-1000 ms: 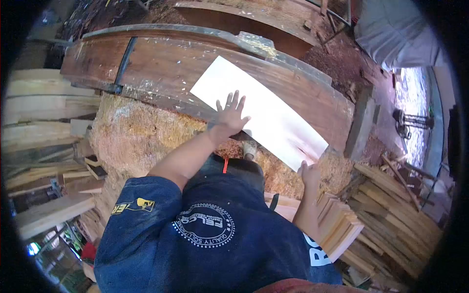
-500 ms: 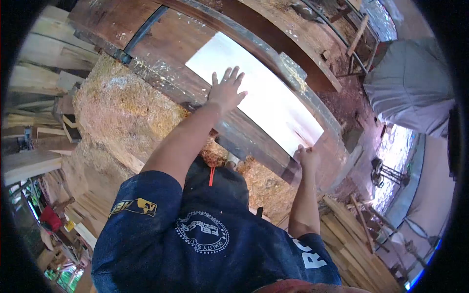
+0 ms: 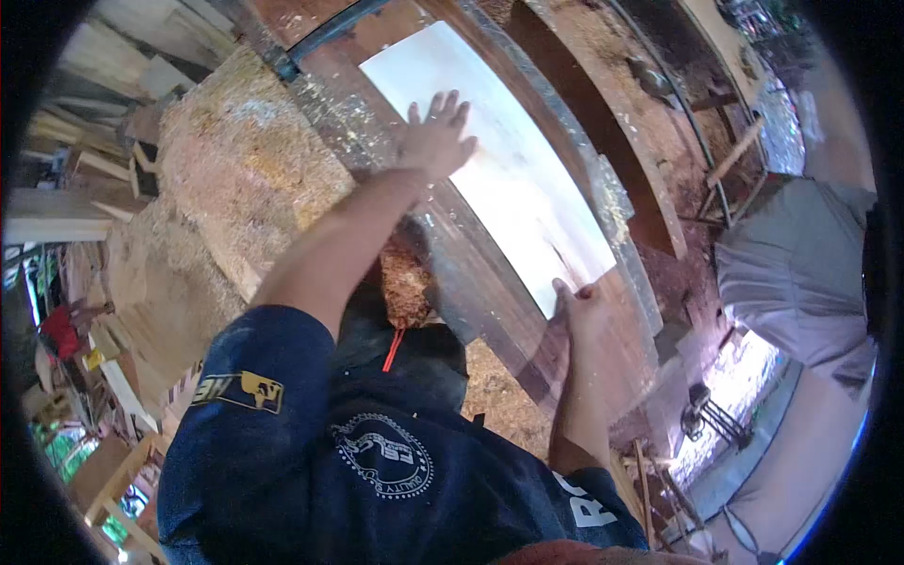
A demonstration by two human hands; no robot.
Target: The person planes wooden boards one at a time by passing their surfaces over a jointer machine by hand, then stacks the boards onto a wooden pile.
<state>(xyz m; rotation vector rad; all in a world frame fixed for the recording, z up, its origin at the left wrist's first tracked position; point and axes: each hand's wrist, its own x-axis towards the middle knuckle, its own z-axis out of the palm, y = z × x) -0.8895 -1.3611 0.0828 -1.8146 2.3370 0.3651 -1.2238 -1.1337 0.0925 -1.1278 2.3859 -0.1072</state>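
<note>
A pale flat wooden board (image 3: 513,179), bright with glare, lies lengthwise on a dark wooden bench top (image 3: 452,231). My left hand (image 3: 435,137) rests palm down on its near edge towards the far end, fingers spread. At the board's nearer right end, my right hand (image 3: 582,309) grips the end edge, thumb on the left and fingers curled. The undersides of those fingers are hidden. A dark strip (image 3: 339,26) crosses the bench just beyond the board's far end.
Sawdust and shavings (image 3: 250,151) are heaped left of the bench. A long brown plank (image 3: 603,122) stands beyond its right side. Grey cloth (image 3: 796,254) hangs at the right. Stacked timber (image 3: 113,56) fills the upper left. A person in red (image 3: 61,330) is far left.
The board has slid along the bench, its far end now closer to the dark strip. Both hands have moved with it. My view has turned slightly.
</note>
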